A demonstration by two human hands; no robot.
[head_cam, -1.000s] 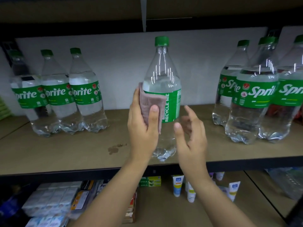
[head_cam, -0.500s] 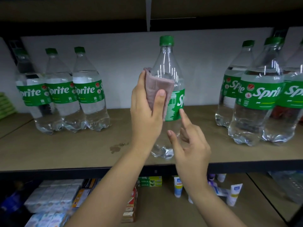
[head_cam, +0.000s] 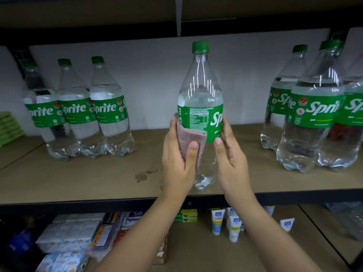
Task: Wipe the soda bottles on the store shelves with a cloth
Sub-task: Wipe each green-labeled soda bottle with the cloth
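A clear Sprite bottle (head_cam: 200,99) with a green cap and green label stands upright at the middle of the brown shelf (head_cam: 78,177). My left hand (head_cam: 177,165) grips a folded pinkish cloth (head_cam: 189,142) against the bottle's lower left side, thumb over the cloth. My right hand (head_cam: 230,161) holds the bottle's lower right side, thumb on the front and fingers behind the label. The bottle's base shows between my two hands.
Three Sprite bottles (head_cam: 78,108) stand in a row at the back left. More Sprite bottles (head_cam: 312,114) crowd the right end. A dark stain (head_cam: 144,174) marks the shelf left of my hand. The lower shelf holds boxes (head_cam: 68,234) and small tubes (head_cam: 234,226).
The cloth slid down from the bottle's shoulder to below the label. My right hand closed onto the bottle's right side. The bottle turned, showing more of its label.
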